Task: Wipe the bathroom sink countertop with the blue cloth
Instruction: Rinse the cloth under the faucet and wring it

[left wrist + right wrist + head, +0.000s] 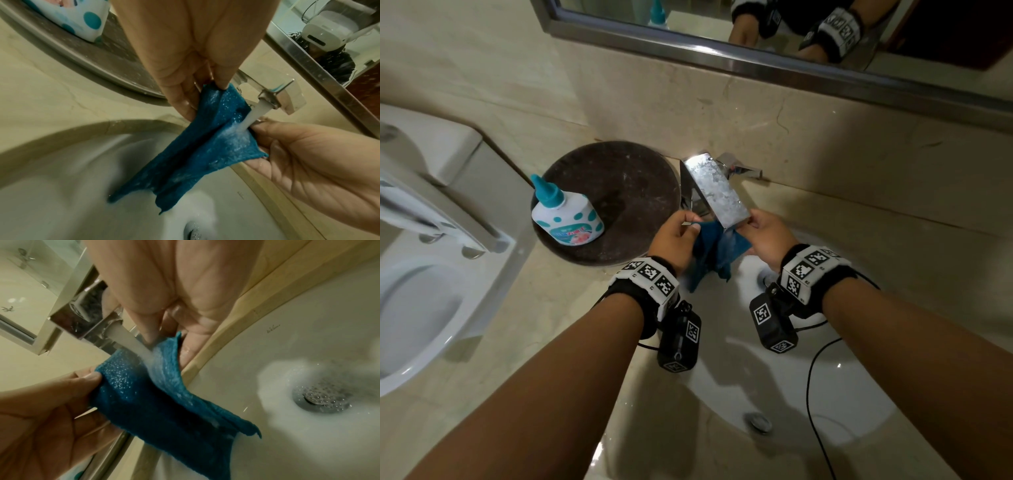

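Observation:
The blue cloth (714, 253) hangs stretched between my two hands under the chrome faucet (717, 190), above the white sink basin (825, 383). My left hand (678, 236) pinches the cloth's left corner. My right hand (763, 236) pinches its right corner. In the left wrist view water (252, 117) runs from the spout onto the cloth (205, 146) close to the right hand (308, 159). The right wrist view shows the stream (137, 347) striking the wet cloth (164, 399) and foamy water pooling around the drain (321, 400). The beige countertop (544, 325) surrounds the basin.
A white bottle with a teal cap (565, 214) stands on a round dark tray (619, 202) left of the faucet. A toilet (424, 274) lies at the far left. The mirror (791, 31) runs along the wall behind. A black cable (813, 394) trails across the basin.

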Tool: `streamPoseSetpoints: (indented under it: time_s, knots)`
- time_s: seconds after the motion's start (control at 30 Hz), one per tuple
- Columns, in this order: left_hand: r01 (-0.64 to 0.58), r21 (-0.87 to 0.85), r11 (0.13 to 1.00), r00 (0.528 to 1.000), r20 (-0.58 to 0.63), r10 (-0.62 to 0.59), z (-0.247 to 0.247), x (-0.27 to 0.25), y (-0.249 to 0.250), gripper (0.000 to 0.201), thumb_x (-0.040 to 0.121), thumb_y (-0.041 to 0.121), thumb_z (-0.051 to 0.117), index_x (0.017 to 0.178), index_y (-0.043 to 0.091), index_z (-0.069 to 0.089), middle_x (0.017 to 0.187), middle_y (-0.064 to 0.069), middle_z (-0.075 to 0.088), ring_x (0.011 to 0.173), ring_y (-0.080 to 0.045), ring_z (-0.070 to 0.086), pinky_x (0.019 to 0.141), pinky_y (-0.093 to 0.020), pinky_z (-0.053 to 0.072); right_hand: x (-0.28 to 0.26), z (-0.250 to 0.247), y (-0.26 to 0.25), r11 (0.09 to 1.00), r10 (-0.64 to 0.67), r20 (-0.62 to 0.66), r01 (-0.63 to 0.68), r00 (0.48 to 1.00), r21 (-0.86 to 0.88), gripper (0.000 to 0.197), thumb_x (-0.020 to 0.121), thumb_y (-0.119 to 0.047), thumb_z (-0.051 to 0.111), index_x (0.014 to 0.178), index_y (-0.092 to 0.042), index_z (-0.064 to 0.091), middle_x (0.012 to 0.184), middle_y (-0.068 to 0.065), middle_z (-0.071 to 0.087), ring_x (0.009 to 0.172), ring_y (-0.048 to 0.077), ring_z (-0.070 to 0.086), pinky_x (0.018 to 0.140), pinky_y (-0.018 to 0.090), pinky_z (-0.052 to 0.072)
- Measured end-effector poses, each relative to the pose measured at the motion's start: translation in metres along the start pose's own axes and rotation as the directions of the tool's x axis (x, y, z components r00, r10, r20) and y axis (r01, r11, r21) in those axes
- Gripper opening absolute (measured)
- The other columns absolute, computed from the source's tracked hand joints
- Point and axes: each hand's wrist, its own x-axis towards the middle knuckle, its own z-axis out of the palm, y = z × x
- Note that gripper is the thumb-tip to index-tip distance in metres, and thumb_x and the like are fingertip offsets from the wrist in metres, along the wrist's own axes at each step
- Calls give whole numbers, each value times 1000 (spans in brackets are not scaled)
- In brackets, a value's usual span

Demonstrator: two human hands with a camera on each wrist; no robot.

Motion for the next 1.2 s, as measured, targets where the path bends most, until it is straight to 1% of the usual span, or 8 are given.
streamPoseSetpoints:
  time_s: [0.2,0.37,0.43,0.57,0.7,0.93,1.1,1.2]
  knots:
    - [-1,8,1000,1000,-11,1,-1,3,-4,27,95,13,46,77,31,53,80,-3,56,78,-23,52,80,-51,50,3,4,-3,997,46,-8,-45,999,59,23,93,-10,52,82,-28,59,100,11,66,103,34,63,96,54,47]
    - [9,-4,1000,1000,-14,-9,-1,6,-6,27,96,14,46,77,32,53,84,-3,58,84,-28,56,82,-54,51,5,5,-1,999,44,-13,-43,999,14,17,92,-1,48,89,-2,64,90,17,65,93,33,63,94,51,48]
    - [14,-7,1000,1000,-16,-14,-2,7,-8,29,96,15,46,77,34,54,84,-2,58,84,-27,56,82,-53,50,6,6,0,999,41,-9,-41,999,-4,19,91,0,48,84,-8,63,88,11,64,90,27,61,93,46,49]
    - [19,-23,1000,1000,-22,-20,-2,9,-12,37,94,17,46,72,45,57,83,-3,58,80,-26,55,80,-55,50,9,8,4,998,63,25,-62,998,-7,18,90,2,49,93,-6,65,85,7,65,87,24,60,87,39,48]
    - [15,-37,999,1000,-22,-16,-2,9,-12,25,86,27,46,73,45,57,83,-5,59,78,-26,55,78,-54,50,11,9,7,998,62,31,-62,998,-11,18,90,-1,51,87,-12,65,86,9,66,86,25,61,83,39,50]
    - [21,-34,999,999,-31,-22,-3,7,-13,37,95,16,45,73,43,57,81,-2,57,80,-24,53,80,-51,49,7,9,7,997,59,62,-55,996,-60,22,91,-10,55,73,-20,62,73,2,63,71,16,58,73,30,45]
    - [16,-21,1000,1000,-23,-16,-3,7,-9,31,96,15,45,77,37,55,78,2,55,80,-22,51,75,-43,46,3,5,6,997,23,85,-16,996,-81,11,93,-12,52,92,-13,63,82,-2,65,81,13,60,82,27,43]
    - [-9,6,1000,1000,-5,9,0,4,-3,27,97,11,44,79,29,51,77,0,54,80,-21,51,77,-40,46,1,1,5,994,17,78,-9,997,-105,19,95,-15,50,105,-8,64,104,9,69,100,21,62,94,34,45]
